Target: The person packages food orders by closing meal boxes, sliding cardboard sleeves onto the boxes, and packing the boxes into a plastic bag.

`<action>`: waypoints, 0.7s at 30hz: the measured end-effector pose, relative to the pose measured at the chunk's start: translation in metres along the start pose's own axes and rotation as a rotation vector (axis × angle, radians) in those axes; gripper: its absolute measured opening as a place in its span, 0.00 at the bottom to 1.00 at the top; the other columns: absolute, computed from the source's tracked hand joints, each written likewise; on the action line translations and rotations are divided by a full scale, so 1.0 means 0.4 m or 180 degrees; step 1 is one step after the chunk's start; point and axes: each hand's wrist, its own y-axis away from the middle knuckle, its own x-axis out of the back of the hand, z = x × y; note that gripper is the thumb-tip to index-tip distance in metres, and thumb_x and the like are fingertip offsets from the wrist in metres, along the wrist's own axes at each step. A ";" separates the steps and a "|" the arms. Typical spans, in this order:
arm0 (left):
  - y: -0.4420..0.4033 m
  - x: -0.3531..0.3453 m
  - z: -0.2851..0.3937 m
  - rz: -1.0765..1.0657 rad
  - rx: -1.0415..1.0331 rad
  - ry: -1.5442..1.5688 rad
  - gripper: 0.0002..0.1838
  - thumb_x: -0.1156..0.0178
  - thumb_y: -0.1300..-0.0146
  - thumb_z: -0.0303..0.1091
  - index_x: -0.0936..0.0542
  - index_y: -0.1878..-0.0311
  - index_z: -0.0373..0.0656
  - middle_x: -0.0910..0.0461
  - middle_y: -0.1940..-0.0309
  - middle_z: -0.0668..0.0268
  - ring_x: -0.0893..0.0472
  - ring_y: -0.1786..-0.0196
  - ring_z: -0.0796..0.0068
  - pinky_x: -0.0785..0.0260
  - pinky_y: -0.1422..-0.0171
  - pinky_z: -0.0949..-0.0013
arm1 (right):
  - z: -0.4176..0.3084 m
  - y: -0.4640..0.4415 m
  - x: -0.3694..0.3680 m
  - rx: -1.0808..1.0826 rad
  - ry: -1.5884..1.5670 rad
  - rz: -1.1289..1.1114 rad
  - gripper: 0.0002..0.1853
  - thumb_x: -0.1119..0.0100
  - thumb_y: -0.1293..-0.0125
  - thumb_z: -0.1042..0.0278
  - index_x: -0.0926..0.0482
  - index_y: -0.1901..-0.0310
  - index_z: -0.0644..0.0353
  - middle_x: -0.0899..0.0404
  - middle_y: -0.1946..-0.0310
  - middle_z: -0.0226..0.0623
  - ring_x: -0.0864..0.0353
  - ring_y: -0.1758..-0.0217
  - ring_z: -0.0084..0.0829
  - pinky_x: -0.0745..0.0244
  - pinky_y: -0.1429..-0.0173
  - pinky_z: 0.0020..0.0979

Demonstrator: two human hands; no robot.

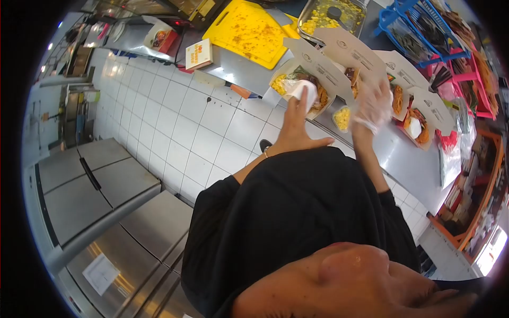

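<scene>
My bare left hand [298,127] reaches to the open food box [322,110] at the left of the row, thumb spread wide and fingertips against a white packet [305,93]. Yellow pieces, greens and brown food lie around the packet. My right hand [373,110], in a clear glove, is over the row's middle, beside a small tub of yellow pieces [342,117]. Motion blurs its fingers, so their grip is unclear. Farther right, another open box [415,127] holds brown food and a white packet.
A yellow cutting board [249,33] and a metal tray with yellow pieces [317,26] lie at the back. Blue baskets [419,32] and a pink rack [474,79] stand at the right. A small white carton [199,54] sits near the counter's left edge.
</scene>
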 end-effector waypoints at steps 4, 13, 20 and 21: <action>-0.044 0.005 0.006 0.0739 0.0079 -0.0176 0.72 0.19 0.61 0.44 0.58 0.19 0.34 0.41 0.43 0.46 0.34 0.42 0.48 0.39 0.33 0.54 | -0.142 0.026 -0.126 0.1380 -0.0665 -0.0683 0.33 0.40 0.29 0.60 0.37 0.30 0.72 0.34 0.32 0.58 0.34 0.28 0.51 0.41 0.25 0.41; -0.048 0.144 -0.144 0.2544 0.0540 -0.0961 0.54 0.39 0.47 0.22 0.57 0.18 0.37 0.37 0.45 0.45 0.32 0.44 0.46 0.40 0.33 0.54 | -0.162 0.228 -0.344 0.1746 -0.1812 -0.2196 0.35 0.43 0.28 0.61 0.42 0.25 0.68 0.45 0.26 0.64 0.42 0.24 0.60 0.47 0.21 0.46; -0.015 0.257 -0.268 0.3092 0.0703 -0.1221 0.47 0.39 0.38 0.26 0.53 0.19 0.36 0.37 0.47 0.50 0.29 0.45 0.49 0.36 0.37 0.56 | -0.157 0.204 -0.355 0.3012 -0.1423 -0.3474 0.30 0.44 0.29 0.72 0.36 0.26 0.55 0.44 0.24 0.60 0.32 0.28 0.55 0.33 0.28 0.41; -0.011 0.286 -0.298 0.3228 0.0679 -0.1215 0.47 0.38 0.38 0.26 0.53 0.19 0.36 0.37 0.47 0.50 0.29 0.45 0.50 0.36 0.36 0.56 | -0.175 0.179 -0.317 0.2853 -0.1279 -0.4095 0.30 0.44 0.29 0.73 0.36 0.26 0.56 0.43 0.24 0.58 0.30 0.29 0.52 0.32 0.30 0.41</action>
